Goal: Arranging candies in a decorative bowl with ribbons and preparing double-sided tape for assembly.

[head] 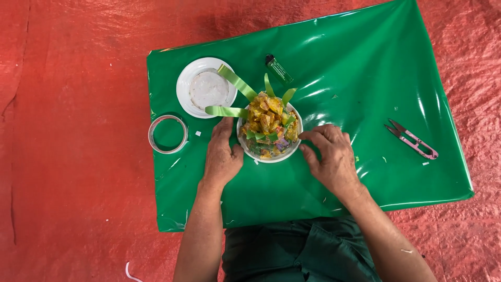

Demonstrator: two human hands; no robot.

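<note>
Round white bowl (270, 157) heaped with yellow-orange folded pieces, set at the middle of the table (365, 94) under a glossy green plastic sheet. Heap already high and ringed by upright green ribbon strips (237, 83); three or four strips loose and splaying outward, ends untucked, so by the look well along yet unfinished. Patterned band around the bowl's side, perhaps printed paper, hard to tell from here. Left hand (221, 156) flat against the bowl's left wall, fingers together, steadying. Right hand (334, 156) at the right rim, thumb and forefinger pinched on something small, too tiny to make out. Farther out: white plate holding a pale disc (207, 87), clear tape roll (167, 134), green lighter (279, 69), pink thread snips (413, 139).
</note>
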